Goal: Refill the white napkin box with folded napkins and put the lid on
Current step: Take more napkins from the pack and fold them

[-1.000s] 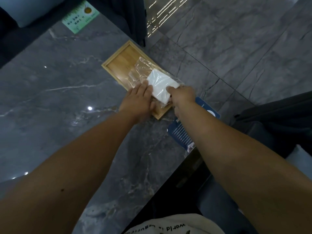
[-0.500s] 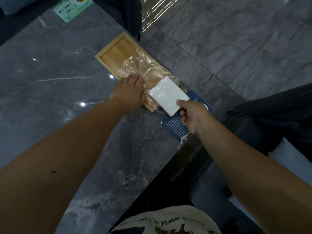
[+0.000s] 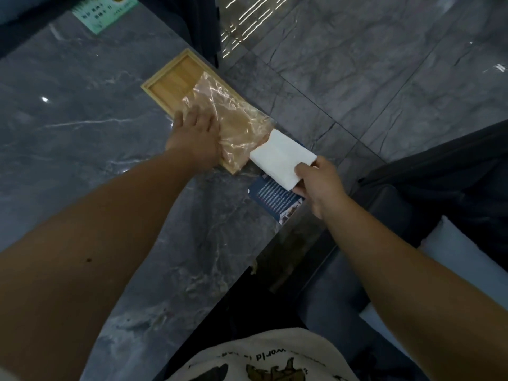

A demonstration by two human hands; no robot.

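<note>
A white stack of folded napkins (image 3: 283, 158) sticks almost fully out of a clear plastic wrapper (image 3: 233, 125). My right hand (image 3: 319, 182) pinches the stack's near right corner. My left hand (image 3: 196, 138) presses flat on the wrapper's left side, holding it down on a shallow wooden tray (image 3: 176, 78). The wrapper lies crumpled over the tray's near half. No white napkin box or lid is in view.
The tray sits on a dark grey marble table (image 3: 82, 138) close to its right edge. A blue printed leaflet (image 3: 275, 199) lies under the napkins at that edge. A green card (image 3: 105, 12) lies at the far left. Grey floor tiles and dark seats are to the right.
My right hand has drawn the napkin stack out of the wrapper toward the right and nearer to me. My left hand has stayed pressing the wrapper on the tray.
</note>
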